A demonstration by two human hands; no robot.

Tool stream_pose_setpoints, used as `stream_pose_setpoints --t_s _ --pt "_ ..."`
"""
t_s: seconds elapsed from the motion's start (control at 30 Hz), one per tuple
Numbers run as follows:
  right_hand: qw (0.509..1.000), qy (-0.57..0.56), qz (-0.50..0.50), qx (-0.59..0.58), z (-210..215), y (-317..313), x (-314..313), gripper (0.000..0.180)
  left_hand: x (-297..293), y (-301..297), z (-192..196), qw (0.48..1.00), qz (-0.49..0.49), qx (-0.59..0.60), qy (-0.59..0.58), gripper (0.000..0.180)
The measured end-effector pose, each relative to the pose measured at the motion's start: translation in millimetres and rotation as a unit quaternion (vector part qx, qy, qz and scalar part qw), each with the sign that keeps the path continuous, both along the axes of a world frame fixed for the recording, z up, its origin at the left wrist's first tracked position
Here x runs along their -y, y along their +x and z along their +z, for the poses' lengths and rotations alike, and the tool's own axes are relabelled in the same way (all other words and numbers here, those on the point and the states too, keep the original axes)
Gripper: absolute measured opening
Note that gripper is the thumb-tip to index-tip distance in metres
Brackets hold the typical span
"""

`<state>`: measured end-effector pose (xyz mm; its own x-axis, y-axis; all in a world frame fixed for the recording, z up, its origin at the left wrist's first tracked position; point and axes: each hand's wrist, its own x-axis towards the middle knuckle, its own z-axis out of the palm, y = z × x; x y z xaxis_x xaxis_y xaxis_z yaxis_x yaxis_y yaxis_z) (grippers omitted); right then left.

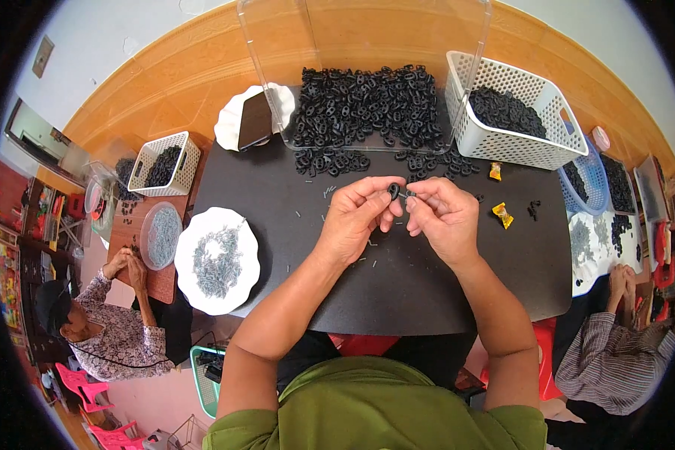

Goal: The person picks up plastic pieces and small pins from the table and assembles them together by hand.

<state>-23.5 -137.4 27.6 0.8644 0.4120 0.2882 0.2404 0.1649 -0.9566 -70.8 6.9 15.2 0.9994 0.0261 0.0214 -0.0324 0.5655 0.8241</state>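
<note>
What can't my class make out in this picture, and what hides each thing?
All in the head view:
- Part of the black oval piece: covered by the left hand.
- Any item in the right hand: too small, partly covered by fingers.
- Floor of the larger white perforated basket: under heaped black pieces.
- Striped-shirted co-worker: cut off by the fisheye rim.

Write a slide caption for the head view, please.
Left grip holds a black part, right grip alongside, above a dark table.
</note>
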Motion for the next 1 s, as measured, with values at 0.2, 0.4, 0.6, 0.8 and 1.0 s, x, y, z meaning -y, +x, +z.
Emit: stream_pose_setpoints --t_s 0.2,0.4,0.6,0.8,1.0 --pt "1.000 -0.011 -0.005 0.027 2.2 -1.4 -1.4 0.009 2.2 -1.1 2.8 0.999 0.026 -0.004 0.028 0.022" --pt "0.999 -0.023 0.005 0.041 -0.1 -0.6 0.2 0.013 3.9 -1.1 3.4 0.996 0.050 0.002 0.080 0.022" --pt "0.998 -0.027 0.004 0.052 -1.0 1.0 1.0 0.013 3.3 -2.0 3.5 0.992 0.054 0.013 0.112 0.022" --pt "0.999 -0.018 -0.002 0.038 -0.9 -0.1 0.7 0.013 3.1 -1.3 1.9 0.998 0.034 0.002 0.047 0.022" --pt "1.000 -0.012 -0.012 0.020 -1.3 -1.0 0.1 0.013 4.0 -1.7 4.0 0.998 0.037 -0.007 0.045 0.021"
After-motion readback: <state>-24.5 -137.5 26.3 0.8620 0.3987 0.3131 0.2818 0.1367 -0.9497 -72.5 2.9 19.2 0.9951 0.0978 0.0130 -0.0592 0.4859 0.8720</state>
